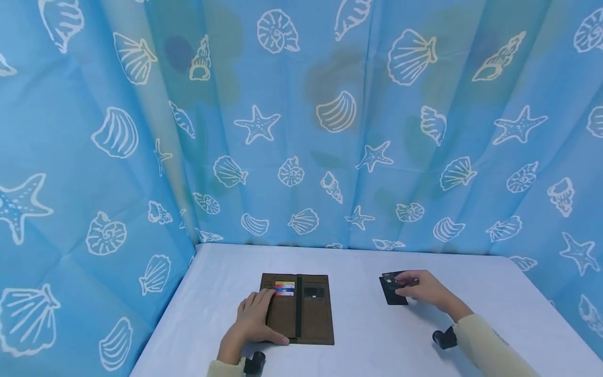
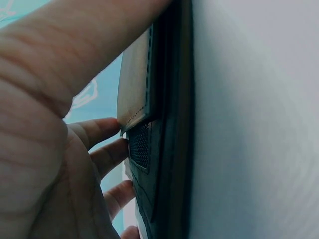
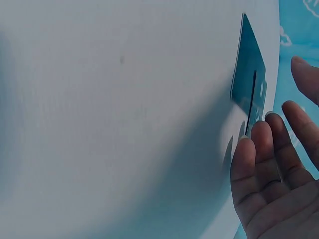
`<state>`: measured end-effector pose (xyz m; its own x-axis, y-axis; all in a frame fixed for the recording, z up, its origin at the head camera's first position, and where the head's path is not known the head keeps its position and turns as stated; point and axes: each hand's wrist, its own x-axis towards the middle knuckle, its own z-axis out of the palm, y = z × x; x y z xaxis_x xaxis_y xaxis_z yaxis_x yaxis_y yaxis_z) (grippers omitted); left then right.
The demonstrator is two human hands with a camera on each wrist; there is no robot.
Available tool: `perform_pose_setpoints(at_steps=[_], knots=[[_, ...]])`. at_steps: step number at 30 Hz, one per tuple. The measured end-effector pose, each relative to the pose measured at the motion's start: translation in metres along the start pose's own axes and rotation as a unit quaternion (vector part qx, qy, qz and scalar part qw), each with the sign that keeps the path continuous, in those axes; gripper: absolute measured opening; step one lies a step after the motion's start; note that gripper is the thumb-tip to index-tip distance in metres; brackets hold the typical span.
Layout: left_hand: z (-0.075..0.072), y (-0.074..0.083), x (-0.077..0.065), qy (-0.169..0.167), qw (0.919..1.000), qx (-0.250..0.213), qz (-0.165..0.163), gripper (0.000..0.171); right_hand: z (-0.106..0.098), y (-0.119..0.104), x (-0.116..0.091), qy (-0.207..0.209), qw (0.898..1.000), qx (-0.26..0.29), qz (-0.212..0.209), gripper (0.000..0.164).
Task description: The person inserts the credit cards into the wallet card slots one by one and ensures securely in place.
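Note:
An opened brown wallet (image 1: 316,319) lies on the white table, with several colourful cards (image 1: 285,288) in its left panel and a dark card (image 1: 313,293) in its right one. My left hand (image 1: 254,317) rests on the wallet's left side, thumb along the lower edge; in the left wrist view its fingertips touch the wallet's side (image 2: 134,84). To the right, my right hand (image 1: 424,287) is at two overlapping black cards (image 1: 393,297). In the right wrist view its fingers (image 3: 261,144) reach the cards' edge (image 3: 248,64), with the thumb apart from them.
The white table (image 1: 358,324) has a blue shell-patterned curtain (image 1: 301,141) behind it and at its sides. A small black wrist device (image 1: 445,339) sits on the right wrist and another wrist device (image 1: 255,362) on the left.

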<state>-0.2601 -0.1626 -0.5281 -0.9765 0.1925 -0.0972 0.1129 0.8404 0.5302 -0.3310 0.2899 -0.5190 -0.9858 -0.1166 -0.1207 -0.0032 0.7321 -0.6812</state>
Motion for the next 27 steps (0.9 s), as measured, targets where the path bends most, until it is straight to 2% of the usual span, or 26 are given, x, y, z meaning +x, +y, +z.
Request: perform_pose_setpoints(at_steps=[12,22,27], knots=[[0.0,0.001,-0.001,0.001,1.0,-0.005,0.006,0.119,-0.006,0.012,0.008,0.005,1.0,-0.01,0.025,0.055],[-0.004,0.001,0.0,-0.008,0.9999,-0.012,-0.004,0.118,0.005,0.004,0.017,0.016,1.0,-0.011,0.019,0.062],[-0.002,0.0,0.001,-0.003,0.9999,-0.01,0.001,0.119,0.006,-0.001,0.02,0.05,0.998,-0.035,0.031,0.07]])
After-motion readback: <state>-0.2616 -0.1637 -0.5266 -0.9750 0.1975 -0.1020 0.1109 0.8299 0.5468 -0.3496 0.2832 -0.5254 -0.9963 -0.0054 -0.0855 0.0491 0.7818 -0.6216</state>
